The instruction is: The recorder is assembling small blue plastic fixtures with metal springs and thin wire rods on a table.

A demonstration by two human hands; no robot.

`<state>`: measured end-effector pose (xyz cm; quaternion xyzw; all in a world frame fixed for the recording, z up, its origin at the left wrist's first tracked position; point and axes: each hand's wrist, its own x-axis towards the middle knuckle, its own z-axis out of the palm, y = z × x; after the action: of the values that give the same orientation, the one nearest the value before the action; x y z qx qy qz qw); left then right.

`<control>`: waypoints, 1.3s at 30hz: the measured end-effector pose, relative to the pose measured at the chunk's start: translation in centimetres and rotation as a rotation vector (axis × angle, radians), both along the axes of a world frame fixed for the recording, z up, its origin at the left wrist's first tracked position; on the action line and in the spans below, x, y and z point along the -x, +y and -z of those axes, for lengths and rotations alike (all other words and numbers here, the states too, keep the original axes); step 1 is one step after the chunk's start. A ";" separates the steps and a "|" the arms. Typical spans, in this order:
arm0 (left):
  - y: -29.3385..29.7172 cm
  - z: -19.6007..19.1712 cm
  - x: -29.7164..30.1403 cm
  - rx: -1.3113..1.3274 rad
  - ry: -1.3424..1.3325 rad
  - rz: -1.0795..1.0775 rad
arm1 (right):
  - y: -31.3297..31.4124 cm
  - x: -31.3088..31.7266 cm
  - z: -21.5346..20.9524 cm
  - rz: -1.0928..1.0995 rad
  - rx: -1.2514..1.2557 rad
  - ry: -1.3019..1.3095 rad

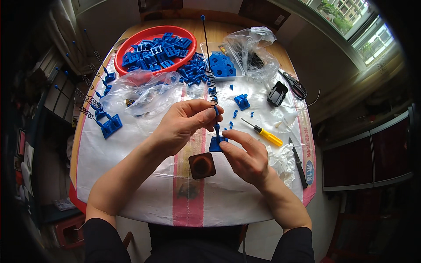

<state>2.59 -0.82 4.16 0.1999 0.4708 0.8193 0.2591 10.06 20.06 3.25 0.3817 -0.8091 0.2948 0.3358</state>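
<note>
In front of me stands a blue plastic piece made of a flat base, an upright blue stem and a black coil spring leading to a thin black rod with a blue tip. My left hand pinches the stem near the spring's lower end. My right hand has its thumb and forefinger at the base's right edge, holding it. Just below the base lies a dark square block with a round hollow. Several similar sprung pieces stand at the left.
A red basin holds many blue parts; a loose pile lies beside it. Clear bags and a clear tub sit around. At right are a yellow screwdriver, a knife, scissors, a black box and crumpled tissue.
</note>
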 end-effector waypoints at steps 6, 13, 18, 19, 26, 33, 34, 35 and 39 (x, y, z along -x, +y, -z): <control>0.0 -1.1 -0.3 0.099 0.151 -0.092 | -0.2 0.3 0.4 0.022 -0.024 -0.042; 0.0 -0.6 -0.2 0.182 0.357 -0.105 | -0.4 0.6 0.5 0.057 -0.100 -0.150; 0.5 0.2 0.0 0.254 0.441 -0.165 | -0.1 1.1 1.0 0.045 -0.104 -0.146; 0.3 0.6 0.3 0.254 0.415 -0.197 | 0.0 1.1 1.0 0.033 -0.108 -0.129; -0.9 1.4 2.2 0.213 0.270 -0.306 | 0.0 0.4 1.2 0.170 0.095 -0.370; -0.4 0.8 1.5 0.245 0.363 -0.164 | -1.5 0.1 1.2 0.189 0.128 -0.646; -0.3 1.1 1.6 0.232 0.352 -0.140 | -1.6 0.2 1.4 0.188 0.149 -0.678; -0.2 1.3 1.8 0.221 0.343 -0.117 | -1.7 0.4 1.6 0.184 0.171 -0.708; 0.6 1.8 3.1 0.131 0.340 -0.148 | -1.9 1.2 1.0 0.245 0.131 -0.813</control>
<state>-0.55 -0.20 2.35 0.2831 0.5738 0.7579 0.1274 8.89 18.14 2.20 0.1132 -0.8945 0.4301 0.0458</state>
